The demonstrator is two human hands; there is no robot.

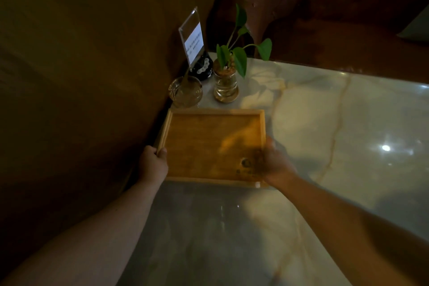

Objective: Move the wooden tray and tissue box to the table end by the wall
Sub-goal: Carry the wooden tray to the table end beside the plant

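Dim marble counter meets the wall, where the wooden tray is held at both sides: left grip clamped on its rim, right grip likewise. Tray placement seems underway; the tissue box, unseen, must be fetched next.

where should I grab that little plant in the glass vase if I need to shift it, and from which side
Grip the plant vase around its clear glass body, low down, coming from the right, the open table side. The leaves spread over the top, so a grasp from above would likely crush them; the glass ashtray and sign holder crowd its left, and the wooden tray sits just in front.
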